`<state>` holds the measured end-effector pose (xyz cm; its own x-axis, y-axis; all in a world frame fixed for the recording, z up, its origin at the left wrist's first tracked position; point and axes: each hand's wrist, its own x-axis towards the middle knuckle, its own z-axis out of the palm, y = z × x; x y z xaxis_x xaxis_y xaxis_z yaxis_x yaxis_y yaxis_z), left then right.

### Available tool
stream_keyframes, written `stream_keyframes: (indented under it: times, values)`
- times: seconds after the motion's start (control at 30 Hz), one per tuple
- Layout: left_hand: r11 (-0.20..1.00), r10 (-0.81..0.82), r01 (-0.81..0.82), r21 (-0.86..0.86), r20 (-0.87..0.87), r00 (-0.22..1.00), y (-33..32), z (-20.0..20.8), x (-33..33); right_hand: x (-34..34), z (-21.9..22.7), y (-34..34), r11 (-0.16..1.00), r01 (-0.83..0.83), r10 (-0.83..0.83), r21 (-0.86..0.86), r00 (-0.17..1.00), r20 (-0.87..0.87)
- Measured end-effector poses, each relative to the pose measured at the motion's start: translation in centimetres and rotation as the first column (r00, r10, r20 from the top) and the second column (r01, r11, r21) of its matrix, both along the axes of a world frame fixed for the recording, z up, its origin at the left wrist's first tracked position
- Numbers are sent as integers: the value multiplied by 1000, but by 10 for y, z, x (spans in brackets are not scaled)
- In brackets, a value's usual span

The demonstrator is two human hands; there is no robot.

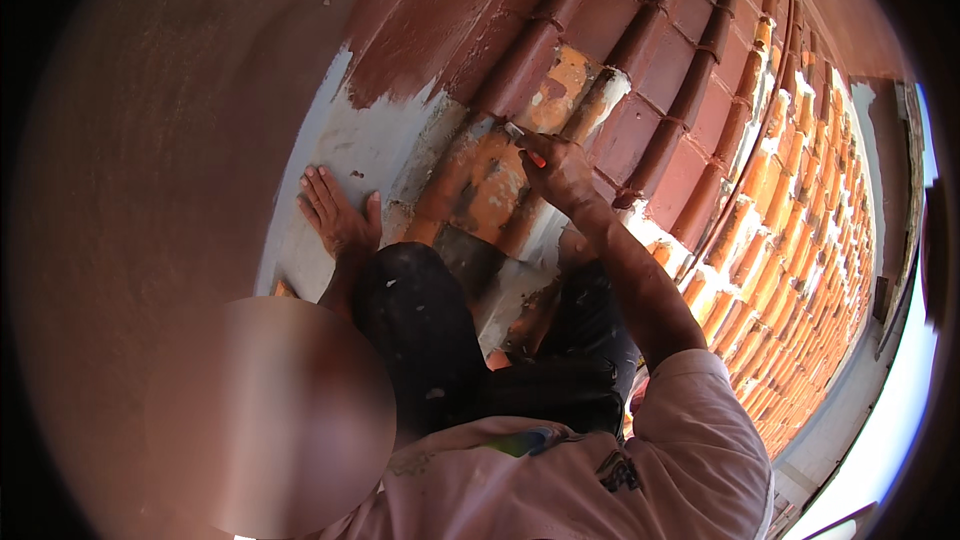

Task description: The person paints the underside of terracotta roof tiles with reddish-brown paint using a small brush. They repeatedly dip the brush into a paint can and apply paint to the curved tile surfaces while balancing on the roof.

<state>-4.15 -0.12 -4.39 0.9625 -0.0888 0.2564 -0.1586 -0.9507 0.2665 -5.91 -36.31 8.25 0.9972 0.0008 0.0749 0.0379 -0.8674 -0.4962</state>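
My left hand [341, 219] lies flat with fingers spread on the pale grey strip [372, 140] beside the tiles. My right hand [562, 176] is closed around a small paintbrush [515, 131] with an orange handle and a light metal collar. Its tip touches or nearly touches a tile ridge where dark red paint meets bare orange tile; the bristles are too small to make out. Weathered, patchy orange tiles [497, 177] lie just below and beside the brush. Glossy red painted tiles [612, 15] spread beyond it.
A brown-red wall [180, 120] rises on the left. My dark-trousered knees [420, 315] are bent over the tiles. Several rows of unpainted orange tiles [790, 290] slope away at the right, past a thin cable or hose [742, 187]. Bright sky shows beyond the roof's right edge.
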Motion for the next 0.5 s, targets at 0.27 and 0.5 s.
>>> stream_keyframes:
  times: [0.27, 0.5]
  values:
    - [1000, -2, 2, -22, -9, 1000, 3, -8, -1, -20, -18, 39, 995, -84, 91, -53, 985, 145]
    - [1000, 1, -1, -29, -9, 1000, 5, -9, -1, -58, -27, 54, 976, -213, 215, 45, 976, -39]
